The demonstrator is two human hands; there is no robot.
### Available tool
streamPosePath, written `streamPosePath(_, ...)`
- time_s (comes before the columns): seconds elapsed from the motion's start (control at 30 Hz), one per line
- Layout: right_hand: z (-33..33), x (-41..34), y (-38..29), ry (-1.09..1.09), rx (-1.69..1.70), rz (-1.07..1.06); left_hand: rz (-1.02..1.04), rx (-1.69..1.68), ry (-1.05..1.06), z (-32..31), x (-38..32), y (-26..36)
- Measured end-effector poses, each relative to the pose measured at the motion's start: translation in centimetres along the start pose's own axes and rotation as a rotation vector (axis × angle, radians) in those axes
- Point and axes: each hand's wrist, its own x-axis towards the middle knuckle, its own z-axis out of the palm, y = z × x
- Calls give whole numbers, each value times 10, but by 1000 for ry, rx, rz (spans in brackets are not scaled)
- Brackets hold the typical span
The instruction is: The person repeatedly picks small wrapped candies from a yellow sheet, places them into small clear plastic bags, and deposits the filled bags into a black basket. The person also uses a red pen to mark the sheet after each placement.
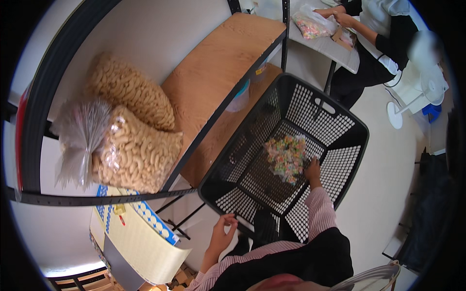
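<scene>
A large black plastic basket (355, 118) with perforated walls stands before me. On its floor lies a pile of small clear packets with multicoloured contents (286, 156). My right hand (313, 170) reaches down inside, at the right edge of the pile; whether its fingers grip a packet is too small to tell. Outside the basket's near rim, by the handle slot, my left hand (224, 232) is raised with its fingers bent and nothing visible in them.
A shelf rack (222, 62) on the left bears big clear bags of curved puffed snacks (134, 152). Lidded tubs (240, 96) sit on its lower board. Sticker sheets (145, 236) lie at lower left. A co-worker (367, 32) handles a bag at a table (320, 47); a white fan (395, 114) stands right.
</scene>
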Motion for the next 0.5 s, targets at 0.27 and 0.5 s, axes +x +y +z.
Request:
streamPosePath(0.27,47,6,4,101,85,134,-98,130,-114,13,31,24)
streamPosePath(0.5,67,-1,3,67,89,261,-73,57,-36,6,17,9)
